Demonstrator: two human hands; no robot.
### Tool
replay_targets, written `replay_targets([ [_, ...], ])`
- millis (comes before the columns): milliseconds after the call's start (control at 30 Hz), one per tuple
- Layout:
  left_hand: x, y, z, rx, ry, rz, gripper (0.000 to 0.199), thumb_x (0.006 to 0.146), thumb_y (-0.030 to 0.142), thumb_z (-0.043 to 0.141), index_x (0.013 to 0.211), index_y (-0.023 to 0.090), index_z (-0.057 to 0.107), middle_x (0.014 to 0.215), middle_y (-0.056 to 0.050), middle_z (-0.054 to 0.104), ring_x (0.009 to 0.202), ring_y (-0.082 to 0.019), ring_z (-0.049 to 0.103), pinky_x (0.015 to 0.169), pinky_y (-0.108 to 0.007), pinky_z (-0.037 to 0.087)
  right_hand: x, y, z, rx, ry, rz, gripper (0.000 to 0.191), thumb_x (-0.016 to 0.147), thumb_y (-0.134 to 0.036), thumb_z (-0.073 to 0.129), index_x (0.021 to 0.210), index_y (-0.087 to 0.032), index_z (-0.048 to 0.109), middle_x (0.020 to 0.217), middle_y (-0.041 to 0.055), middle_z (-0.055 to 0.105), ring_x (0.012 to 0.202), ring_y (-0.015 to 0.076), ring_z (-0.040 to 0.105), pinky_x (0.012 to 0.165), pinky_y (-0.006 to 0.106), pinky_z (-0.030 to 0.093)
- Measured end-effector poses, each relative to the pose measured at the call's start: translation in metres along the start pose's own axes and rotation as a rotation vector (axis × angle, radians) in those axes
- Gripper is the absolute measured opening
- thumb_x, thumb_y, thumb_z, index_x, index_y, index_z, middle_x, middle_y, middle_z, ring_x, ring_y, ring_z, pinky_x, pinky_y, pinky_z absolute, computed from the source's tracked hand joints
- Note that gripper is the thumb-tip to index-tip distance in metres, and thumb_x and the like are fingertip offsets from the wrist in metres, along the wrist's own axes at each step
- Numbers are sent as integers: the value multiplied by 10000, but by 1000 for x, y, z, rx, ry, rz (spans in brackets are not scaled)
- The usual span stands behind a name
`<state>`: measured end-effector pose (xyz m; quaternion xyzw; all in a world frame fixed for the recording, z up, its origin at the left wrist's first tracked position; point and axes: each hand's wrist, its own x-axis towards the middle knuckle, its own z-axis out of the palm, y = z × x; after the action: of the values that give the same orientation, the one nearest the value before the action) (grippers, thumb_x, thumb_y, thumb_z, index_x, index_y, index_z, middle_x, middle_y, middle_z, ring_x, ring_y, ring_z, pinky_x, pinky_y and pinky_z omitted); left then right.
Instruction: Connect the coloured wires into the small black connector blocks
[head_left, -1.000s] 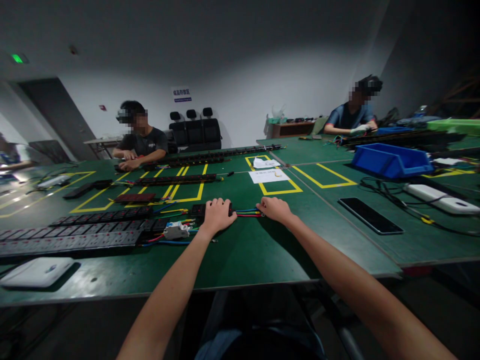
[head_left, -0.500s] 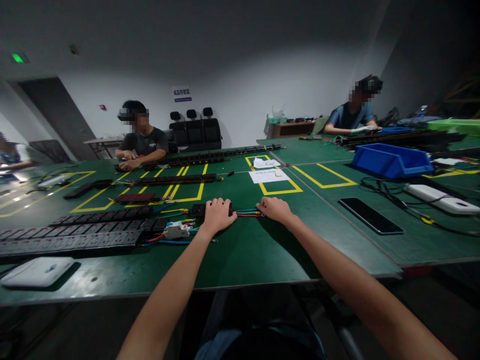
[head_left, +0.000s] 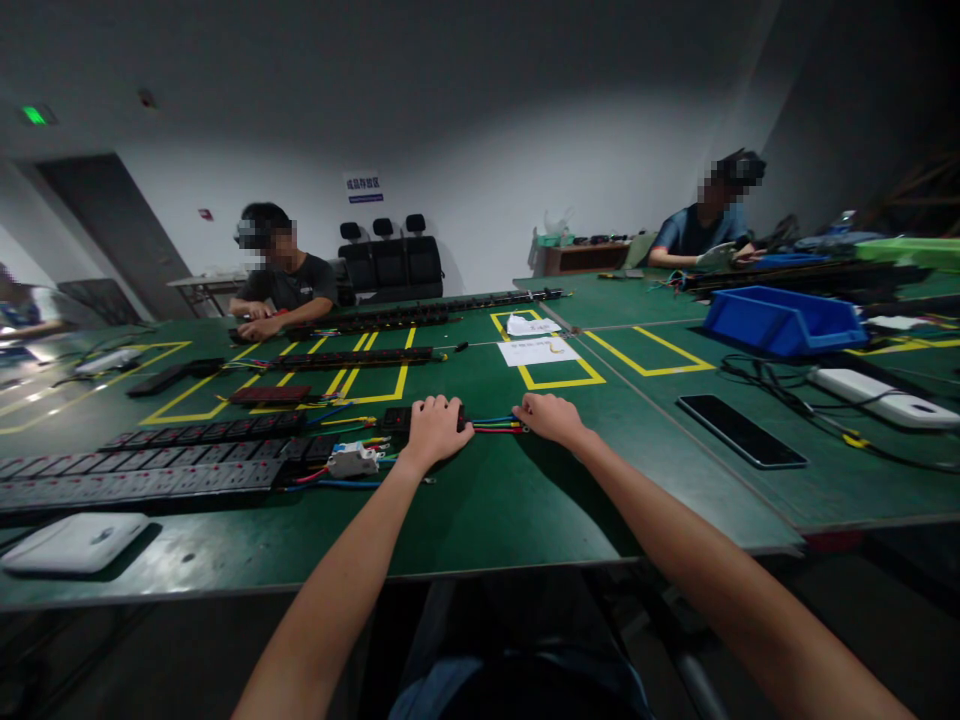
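My left hand (head_left: 435,435) is wrapped over a small black module (head_left: 397,420) lying on the green table. Out of its right side run coloured wires (head_left: 495,426), blue, green and red. My right hand (head_left: 551,415) pinches these wires near their far ends, where a metal terminal shows by the fingertips. Left of my left hand sits a white circuit breaker (head_left: 354,459) with red and blue wires. Beside it lie long black socket strips (head_left: 150,480) with rows of outlets.
A phone (head_left: 741,431) lies to the right, near a white device (head_left: 885,397) with black cables and a blue bin (head_left: 784,322). A white box (head_left: 75,543) rests front left. Papers (head_left: 538,350) lie beyond my hands. Co-workers (head_left: 285,275) sit across the table.
My hands, the module and the wires stay where they were. Across the table at the right, a co-worker's gloved hand has shifted and turned slightly.
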<state>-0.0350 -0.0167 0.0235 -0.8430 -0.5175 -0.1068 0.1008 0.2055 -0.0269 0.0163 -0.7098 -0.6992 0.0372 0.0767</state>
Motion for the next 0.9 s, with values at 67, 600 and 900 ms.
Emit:
replay_targets([
  [67,0,0,0,-11,-4,3,456,950,550,482,1182,189,636,1154,-151,658,1087,-320,564,944,-448,383,0,0,0,0,0,0,383,1015,-501,449,1011,-214,701,1036,110,744,958,264,704,765,314,473],
  [600,0,-1,6,21,28,1,431,937,535,508,1164,191,634,1136,-141,663,1073,-317,562,926,-450,373,1,1,2,0,-5,-8,392,1017,-504,437,1022,-217,704,1028,112,740,951,274,702,771,328,479],
  [900,0,0,4,4,26,1,426,937,532,513,1156,189,637,1133,-144,660,1073,-316,564,929,-449,372,1,2,3,0,-2,-11,395,1016,-504,440,1028,-212,705,1041,119,737,959,270,696,766,320,467],
])
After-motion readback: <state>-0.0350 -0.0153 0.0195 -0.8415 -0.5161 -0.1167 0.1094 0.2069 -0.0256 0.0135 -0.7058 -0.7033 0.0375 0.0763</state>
